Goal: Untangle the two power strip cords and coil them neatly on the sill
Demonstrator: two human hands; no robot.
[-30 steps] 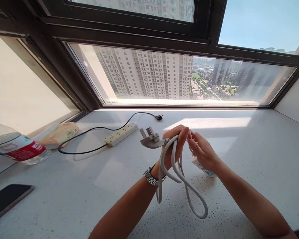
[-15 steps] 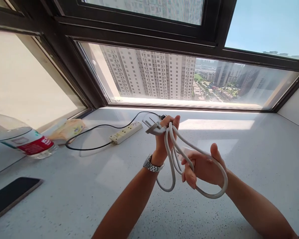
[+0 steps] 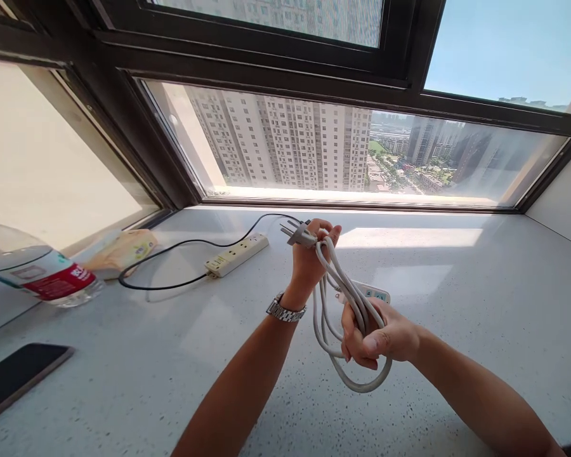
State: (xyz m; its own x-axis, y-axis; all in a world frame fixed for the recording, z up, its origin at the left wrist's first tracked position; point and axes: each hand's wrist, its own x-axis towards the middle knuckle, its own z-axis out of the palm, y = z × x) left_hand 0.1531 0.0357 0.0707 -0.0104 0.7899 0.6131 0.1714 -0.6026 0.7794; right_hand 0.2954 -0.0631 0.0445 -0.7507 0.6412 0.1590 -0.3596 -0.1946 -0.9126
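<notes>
My left hand (image 3: 311, 257), with a metal watch (image 3: 285, 309) on its wrist, is closed around the upper end of a looped grey power cord (image 3: 345, 279). The cord's plug (image 3: 299, 235) sticks out to the left of that hand, prongs up and leftward. Lower down and to the right, my right hand (image 3: 378, 336) is wrapped around the gathered loops, the thumb lying across them. One loop hangs below both hands. Behind the right hand, part of a white power strip (image 3: 374, 292) with blue-green sockets shows on the speckled counter; the hand and cord hide the rest.
A cream power strip (image 3: 238, 255) with a black cord (image 3: 181, 241) lies toward the window. On the left are a plastic bottle (image 3: 61, 279) with a red label, a tissue pack (image 3: 124, 251) and a dark phone (image 3: 21, 377). The window frame (image 3: 361, 206) borders the counter (image 3: 480, 317).
My right hand has gone from loosely spread inside the loops to closed around them, drawing them into a bundle. The power strip behind it has come into clearer view.
</notes>
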